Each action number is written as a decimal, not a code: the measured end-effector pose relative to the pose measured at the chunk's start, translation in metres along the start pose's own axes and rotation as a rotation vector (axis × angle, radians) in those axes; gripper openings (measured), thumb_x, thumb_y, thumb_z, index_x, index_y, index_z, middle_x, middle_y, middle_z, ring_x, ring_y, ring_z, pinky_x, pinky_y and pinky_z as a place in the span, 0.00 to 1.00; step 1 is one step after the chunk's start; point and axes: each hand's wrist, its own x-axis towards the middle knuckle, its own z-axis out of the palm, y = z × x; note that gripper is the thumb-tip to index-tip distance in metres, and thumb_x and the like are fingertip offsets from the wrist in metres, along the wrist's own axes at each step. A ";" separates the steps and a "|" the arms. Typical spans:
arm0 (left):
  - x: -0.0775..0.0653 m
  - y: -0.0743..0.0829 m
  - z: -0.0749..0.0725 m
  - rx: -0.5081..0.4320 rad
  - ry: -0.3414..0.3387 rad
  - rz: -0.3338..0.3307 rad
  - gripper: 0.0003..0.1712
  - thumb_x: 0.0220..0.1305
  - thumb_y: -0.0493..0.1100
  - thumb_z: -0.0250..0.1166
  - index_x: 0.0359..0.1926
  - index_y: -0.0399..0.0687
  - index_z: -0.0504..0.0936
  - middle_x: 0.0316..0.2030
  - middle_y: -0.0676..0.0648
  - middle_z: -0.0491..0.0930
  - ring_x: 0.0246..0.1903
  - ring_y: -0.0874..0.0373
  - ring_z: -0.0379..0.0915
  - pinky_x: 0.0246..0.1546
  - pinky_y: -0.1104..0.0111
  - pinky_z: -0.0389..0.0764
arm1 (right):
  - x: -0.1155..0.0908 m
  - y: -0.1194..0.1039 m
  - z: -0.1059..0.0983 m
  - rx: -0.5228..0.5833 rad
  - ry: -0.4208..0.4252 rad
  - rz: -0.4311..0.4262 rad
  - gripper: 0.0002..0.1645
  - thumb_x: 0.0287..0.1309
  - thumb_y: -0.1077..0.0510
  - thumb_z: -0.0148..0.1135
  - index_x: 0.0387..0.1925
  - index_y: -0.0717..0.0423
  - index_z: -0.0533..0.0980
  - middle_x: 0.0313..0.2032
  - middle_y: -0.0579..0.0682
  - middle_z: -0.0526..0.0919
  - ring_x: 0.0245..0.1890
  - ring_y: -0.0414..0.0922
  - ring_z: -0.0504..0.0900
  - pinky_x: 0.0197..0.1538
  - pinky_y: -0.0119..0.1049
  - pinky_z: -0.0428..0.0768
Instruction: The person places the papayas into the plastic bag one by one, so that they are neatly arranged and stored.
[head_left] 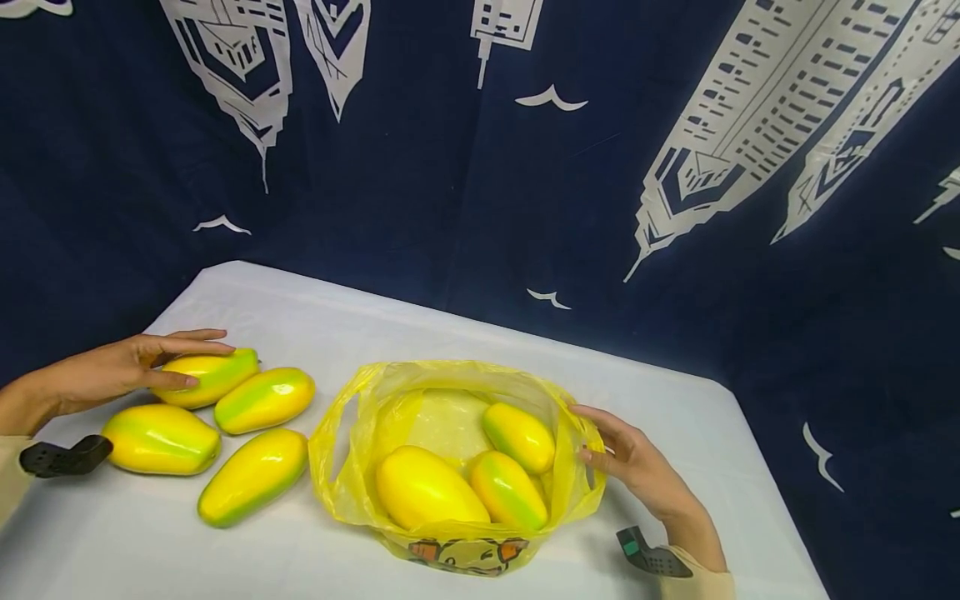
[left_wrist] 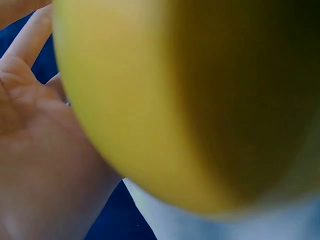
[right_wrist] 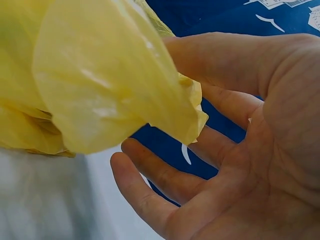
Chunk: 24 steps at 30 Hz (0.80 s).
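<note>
At the left of the table in the head view, my left hand (head_left: pixel 120 371) lies over a yellow-green mango (head_left: pixel 206 377), fingers straight along its far side and thumb on its near side. Three more mangoes (head_left: pixel 264 400) lie close around it. A large yellow mango surface (left_wrist: pixel 130 100) fills the left wrist view beside the palm. A yellow plastic bag (head_left: pixel 468 373) stands wide-mouthed in the middle, with three mangoes (head_left: pixel 431 492) inside. On its right rim, my right hand (head_left: pixel 637 462) touches the plastic with loosely extended thumb and fingers; plastic hides their tips in the right wrist view.
A white cloth (head_left: pixel 420 325) covers the table. Behind it hangs a dark blue curtain (head_left: pixel 420 208) with white building and bird prints. Black devices (head_left: pixel 67 457) are worn at both wrists. A cartoon print (head_left: pixel 468 554) marks the bag's front.
</note>
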 end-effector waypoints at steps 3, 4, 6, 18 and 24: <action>-0.001 -0.006 -0.001 -0.015 -0.009 -0.024 0.37 0.63 0.41 0.66 0.73 0.49 0.67 0.78 0.54 0.49 0.79 0.44 0.33 0.61 0.24 0.41 | -0.001 0.000 0.000 0.003 -0.001 0.002 0.34 0.68 0.61 0.61 0.73 0.50 0.64 0.75 0.56 0.61 0.66 0.27 0.67 0.61 0.24 0.73; -0.001 -0.007 -0.001 -0.012 -0.010 -0.034 0.38 0.63 0.42 0.66 0.73 0.49 0.67 0.75 0.62 0.53 0.78 0.56 0.40 0.62 0.25 0.44 | -0.001 0.000 0.000 0.003 -0.001 0.004 0.34 0.68 0.61 0.61 0.73 0.50 0.64 0.75 0.56 0.61 0.66 0.27 0.67 0.61 0.25 0.73; -0.002 -0.010 0.000 -0.005 -0.006 -0.049 0.39 0.63 0.43 0.67 0.74 0.50 0.65 0.67 0.74 0.58 0.68 0.80 0.51 0.63 0.27 0.49 | -0.001 -0.001 0.000 -0.005 0.000 0.007 0.35 0.68 0.60 0.62 0.73 0.50 0.64 0.75 0.56 0.61 0.66 0.27 0.67 0.61 0.24 0.73; -0.009 -0.010 0.004 -0.017 -0.019 -0.042 0.36 0.68 0.41 0.64 0.75 0.51 0.64 0.57 0.82 0.68 0.54 0.86 0.63 0.48 0.82 0.72 | -0.001 -0.001 -0.001 -0.012 -0.005 0.024 0.34 0.67 0.59 0.62 0.73 0.49 0.65 0.75 0.56 0.60 0.65 0.25 0.66 0.61 0.24 0.73; -0.010 -0.006 0.004 -0.005 -0.012 -0.046 0.36 0.68 0.42 0.64 0.75 0.51 0.64 0.56 0.82 0.69 0.53 0.84 0.66 0.48 0.80 0.74 | -0.001 -0.001 -0.001 -0.014 -0.008 0.026 0.34 0.67 0.59 0.62 0.73 0.48 0.65 0.75 0.56 0.61 0.65 0.25 0.67 0.61 0.24 0.73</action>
